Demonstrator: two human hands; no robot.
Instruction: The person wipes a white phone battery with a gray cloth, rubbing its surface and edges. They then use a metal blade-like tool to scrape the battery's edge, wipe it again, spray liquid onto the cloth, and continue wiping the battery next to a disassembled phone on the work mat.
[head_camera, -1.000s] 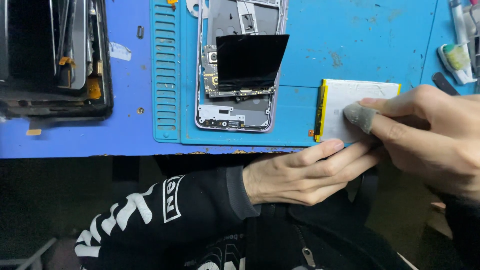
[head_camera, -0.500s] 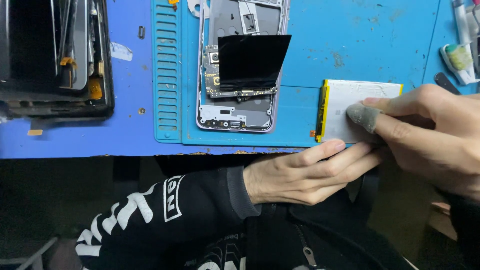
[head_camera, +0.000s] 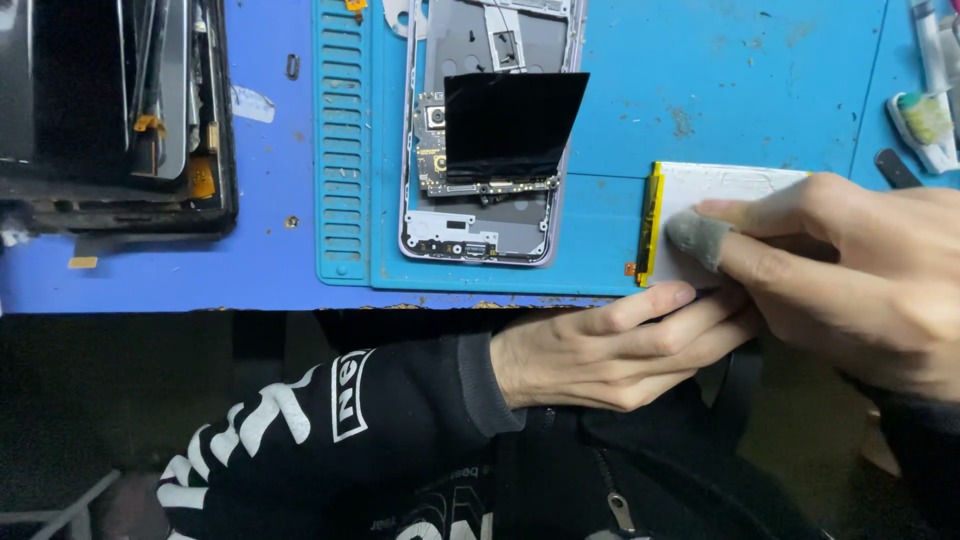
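Battery, flat, white and edged along its left side with a yellow strip, lies at the right centre of the frame on a blue work mat, its lower edge close to the near edge of the blue surface. The right hand comes in from the right of the frame and covers much of the cell; its forefinger, capped with a grey finger cot, presses down on the battery's lower left part, so the grip is pressed flat on the cell rather than pinching it. The left hand, in a black sleeve with white lettering, reaches from the lower centre of the frame, fingers held straight and together, their tips touching the battery's near edge just beside the right forefinger; this grip holds nothing.

To the left of the battery, at the upper centre of the frame, an opened phone chassis lies on the mat with its circuit board bare, and a dark rectangular sheet stands tilted over its middle. A ribbed strip runs down the mat's left edge. At the upper left of the frame, a black tray holds dismantled dark panels. At the upper right edge, a small white and green tool lies well apart from the hands.
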